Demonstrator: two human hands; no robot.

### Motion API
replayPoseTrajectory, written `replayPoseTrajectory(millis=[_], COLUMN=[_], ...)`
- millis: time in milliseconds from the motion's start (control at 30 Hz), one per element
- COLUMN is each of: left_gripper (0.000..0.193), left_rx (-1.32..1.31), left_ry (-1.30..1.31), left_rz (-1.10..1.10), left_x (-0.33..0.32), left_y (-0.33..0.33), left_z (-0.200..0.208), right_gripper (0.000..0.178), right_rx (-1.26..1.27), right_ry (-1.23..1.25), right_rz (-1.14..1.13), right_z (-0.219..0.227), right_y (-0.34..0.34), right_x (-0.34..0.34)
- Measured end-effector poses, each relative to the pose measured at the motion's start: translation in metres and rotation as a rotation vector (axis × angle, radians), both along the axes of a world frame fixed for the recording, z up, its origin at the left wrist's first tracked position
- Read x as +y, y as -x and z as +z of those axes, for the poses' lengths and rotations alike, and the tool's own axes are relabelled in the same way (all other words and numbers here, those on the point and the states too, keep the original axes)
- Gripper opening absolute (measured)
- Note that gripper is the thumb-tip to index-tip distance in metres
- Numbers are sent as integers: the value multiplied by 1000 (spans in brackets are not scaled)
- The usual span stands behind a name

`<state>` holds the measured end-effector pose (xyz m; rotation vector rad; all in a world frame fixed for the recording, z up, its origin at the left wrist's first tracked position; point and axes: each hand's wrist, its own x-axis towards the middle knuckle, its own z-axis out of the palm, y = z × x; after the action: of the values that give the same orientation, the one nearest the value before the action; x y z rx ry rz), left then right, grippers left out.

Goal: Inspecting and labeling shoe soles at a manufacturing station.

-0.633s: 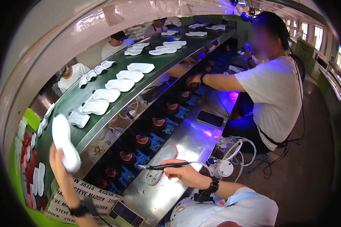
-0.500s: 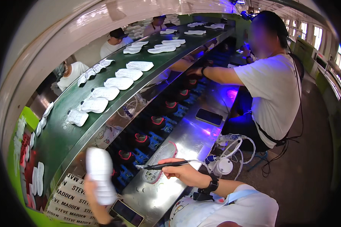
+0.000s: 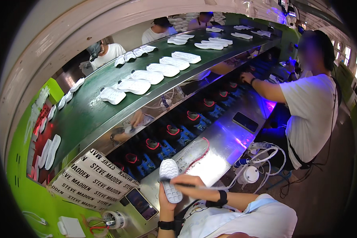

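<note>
My left hand (image 3: 166, 202) grips a white shoe sole (image 3: 170, 168) from beneath, tilted with its grooved, compartmented face up. In my right hand (image 3: 194, 188) is a black pen-like brush (image 3: 165, 180) with a pale hose trailing off to the right. The brush lies across the middle of the sole; whether its tip touches the surface is blurred. Just beyond my hands, a pale, see-through sole shape with a red edge (image 3: 204, 150) lies on the shiny metal bench (image 3: 222, 156).
Rows of white soles (image 3: 135, 85) sit on a green conveyor belt (image 3: 87, 115). Below it stand dark shoes with red collars (image 3: 172, 130). Phones (image 3: 141, 203), a printed carton (image 3: 89, 180) and a white pot with hoses (image 3: 250, 174) are nearby. A co-worker (image 3: 309, 95) sits at right.
My left hand has brought the white sole right and toward me. My right hand has moved the brush from beside the bench sole onto the held one. The view has shifted.
</note>
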<state>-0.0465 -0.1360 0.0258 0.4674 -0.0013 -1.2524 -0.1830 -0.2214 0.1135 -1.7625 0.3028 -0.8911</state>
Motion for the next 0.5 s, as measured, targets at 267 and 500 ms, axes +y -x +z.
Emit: replayPoseTrajectory(millis=[267, 500], left_gripper=[53, 48], left_rx=[5, -122], left_ry=[57, 229], left_rz=[105, -104], left_x=[-4, -5], left_y=[-3, -21], left_z=[5, 24], right_gripper=[24, 23], right_rx=[14, 154], right_ry=[172, 87], right_rz=[245, 582], right_z=[9, 28], right_y=[3, 5], right_x=[-2, -29])
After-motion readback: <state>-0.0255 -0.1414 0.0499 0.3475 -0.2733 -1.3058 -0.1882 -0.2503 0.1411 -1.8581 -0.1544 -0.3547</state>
